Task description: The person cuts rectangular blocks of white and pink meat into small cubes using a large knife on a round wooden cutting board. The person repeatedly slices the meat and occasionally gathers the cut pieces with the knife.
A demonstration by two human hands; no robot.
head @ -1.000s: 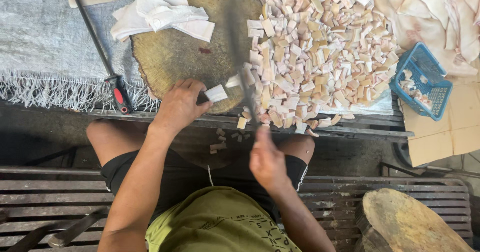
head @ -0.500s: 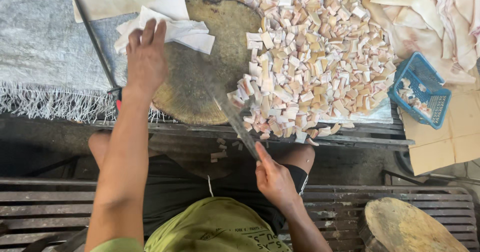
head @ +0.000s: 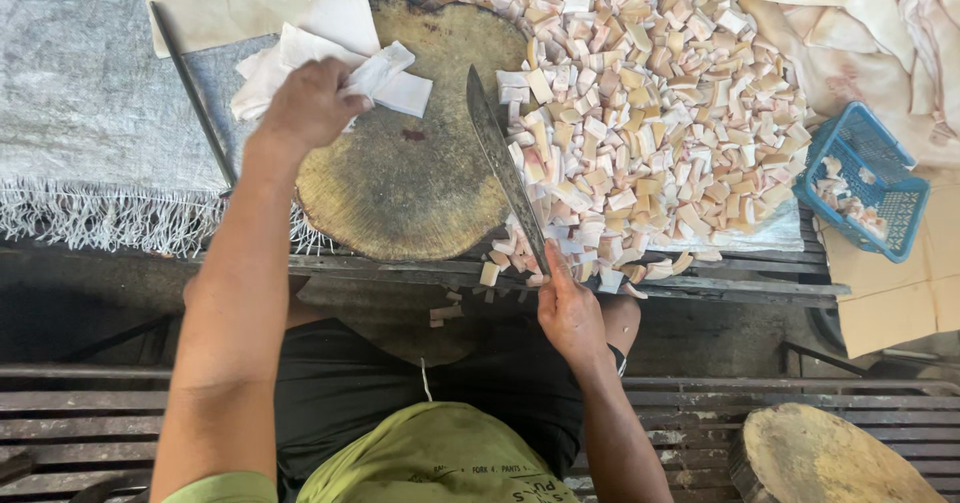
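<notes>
A round wooden chopping block (head: 410, 178) lies on the bench in front of me. My left hand (head: 310, 103) reaches to its far left edge and grips a white strip from a small stack of white slabs (head: 330, 48). My right hand (head: 568, 308) is closed on the handle of a long knife (head: 505, 168), whose blade lies along the block's right edge. To the right of the blade spreads a large heap of small pinkish-white cut cubes (head: 650, 113).
A blue plastic basket (head: 865, 178) with a few pieces sits at the right. Large pale sheets (head: 880, 23) lie at the top right. A thin metal rod (head: 195, 103) rests on grey fringed cloth (head: 90, 133). Another wooden block (head: 830, 458) stands at the bottom right.
My left hand has moved from the block's near edge to the white slabs at the far left and closed on one. The knife has swung up along the block's right edge.
</notes>
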